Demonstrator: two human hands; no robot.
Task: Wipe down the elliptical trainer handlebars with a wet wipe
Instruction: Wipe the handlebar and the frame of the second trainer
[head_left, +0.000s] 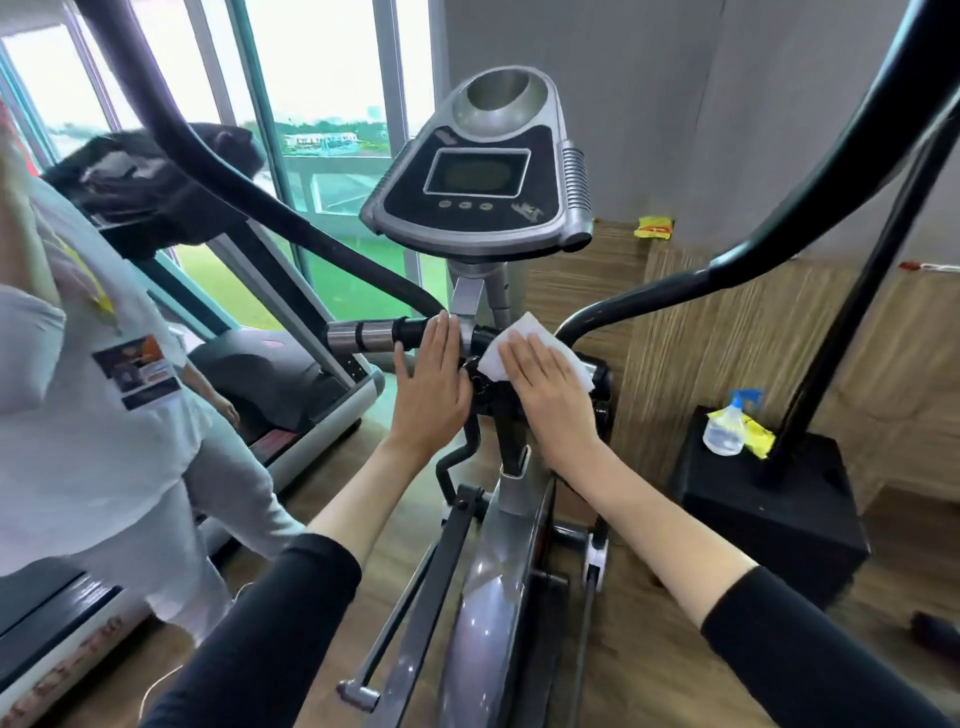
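Head view.

1. My left hand (428, 387) is flat, fingers straight and together. The fingertips rest on the black grip of the short horizontal handlebar (363, 335), at 9 o'clock of the centre post (467, 299). It holds nothing.
2. My right hand (550, 395) is also flat, fingers straight. It presses the wet wipe (519, 340) onto the right half of the same bar.
3. The wipe is white and spread out. It lies under my right fingers and shows beyond them at 12 o'clock and 10 o'clock. It sits at 3 o'clock of my left hand, just beside it; I cannot tell whether they touch.
4. The two hands are apart, with the black hub below the post between them.
5. The console (483, 176) stands at 12 o'clock of both hands.
6. The long left handlebar (234, 171) rises toward 10 o'clock, and the long right handlebar (779, 239) toward 2 o'clock.
7. A spray bottle (727, 426) stands on a black box (769, 519) at 3 o'clock of my right hand.
8. A person in white (104, 389) stands at 9 o'clock, by a treadmill (291, 384).
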